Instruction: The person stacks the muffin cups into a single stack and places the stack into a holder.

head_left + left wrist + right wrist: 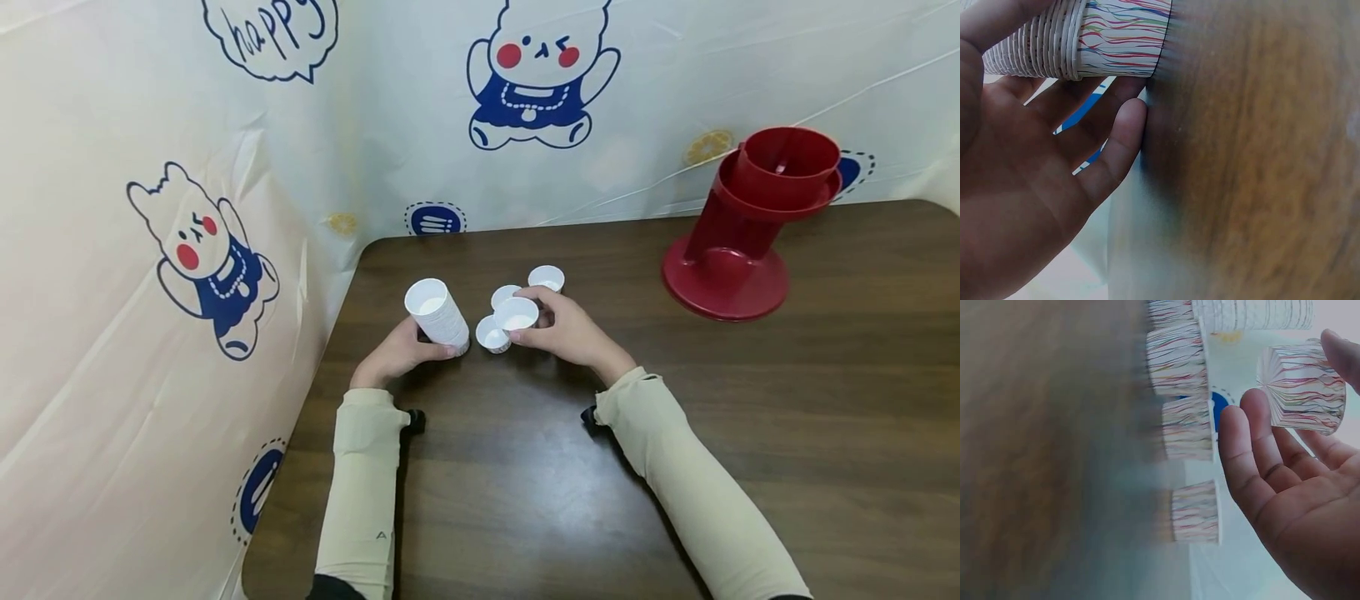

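Observation:
My left hand [397, 354] grips a tall stack of white paper cups [444, 323] near its base, thumb on the near side. Their nested rims and the bottom cup's wavy coloured lines [1124, 37] show in the left wrist view. My right hand [570, 332] pinches a single paper cup [1307, 387] between thumb and fingers, raised over the table. Around it, three more small paper cups stand upright on the table: a near one [492, 337], a middle one [504, 294] partly hidden behind the held cup, and a far one [546, 277].
A dark red stand with a round base [726, 279] and a red bowl-like top [787, 167] is at the back right of the brown wooden table [510, 500]. White cloth [360, 108] with cartoon prints hangs along the back and left edges.

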Available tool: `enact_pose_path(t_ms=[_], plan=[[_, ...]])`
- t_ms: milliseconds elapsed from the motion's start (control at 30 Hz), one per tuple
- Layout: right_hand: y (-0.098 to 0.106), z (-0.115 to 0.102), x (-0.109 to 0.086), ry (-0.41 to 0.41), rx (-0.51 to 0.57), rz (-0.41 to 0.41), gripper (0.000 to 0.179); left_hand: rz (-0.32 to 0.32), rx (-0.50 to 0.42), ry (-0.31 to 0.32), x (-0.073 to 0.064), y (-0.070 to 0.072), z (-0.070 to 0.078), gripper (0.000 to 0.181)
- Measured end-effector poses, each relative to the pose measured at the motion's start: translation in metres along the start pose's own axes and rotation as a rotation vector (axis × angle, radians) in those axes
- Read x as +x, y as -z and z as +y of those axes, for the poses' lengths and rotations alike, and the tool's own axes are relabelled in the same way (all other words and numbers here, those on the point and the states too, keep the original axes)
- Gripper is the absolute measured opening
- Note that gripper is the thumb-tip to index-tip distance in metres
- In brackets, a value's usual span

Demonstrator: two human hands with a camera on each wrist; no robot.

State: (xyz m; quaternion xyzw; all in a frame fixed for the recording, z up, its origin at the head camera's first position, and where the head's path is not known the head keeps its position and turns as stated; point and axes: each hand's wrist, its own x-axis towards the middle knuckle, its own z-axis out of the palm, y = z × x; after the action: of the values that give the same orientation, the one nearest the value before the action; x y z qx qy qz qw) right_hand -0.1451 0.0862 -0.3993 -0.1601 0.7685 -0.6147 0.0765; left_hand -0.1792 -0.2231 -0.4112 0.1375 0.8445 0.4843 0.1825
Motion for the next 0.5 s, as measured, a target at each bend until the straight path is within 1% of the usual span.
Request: enact_pose_path(t_ms=[200, 367, 500], plan=[[-0.004, -0.011, 0.011, 0.062, 0.029, 0.034, 0.056, -0.003, -0.013, 0.005, 0.000, 0.000, 0.000, 0.072], [-0.008, -0.023, 0.019, 0.067, 0.031, 0.025, 0.058, -0.008, -0.008, -0.003, 0.001, 0.000, 0.001, 0.070], [-0.012, -0.034, 0.025, 0.067, 0.003, 0.009, 0.060, -0.013, -0.009, -0.011, 0.001, 0.001, 0.000, 0.071]])
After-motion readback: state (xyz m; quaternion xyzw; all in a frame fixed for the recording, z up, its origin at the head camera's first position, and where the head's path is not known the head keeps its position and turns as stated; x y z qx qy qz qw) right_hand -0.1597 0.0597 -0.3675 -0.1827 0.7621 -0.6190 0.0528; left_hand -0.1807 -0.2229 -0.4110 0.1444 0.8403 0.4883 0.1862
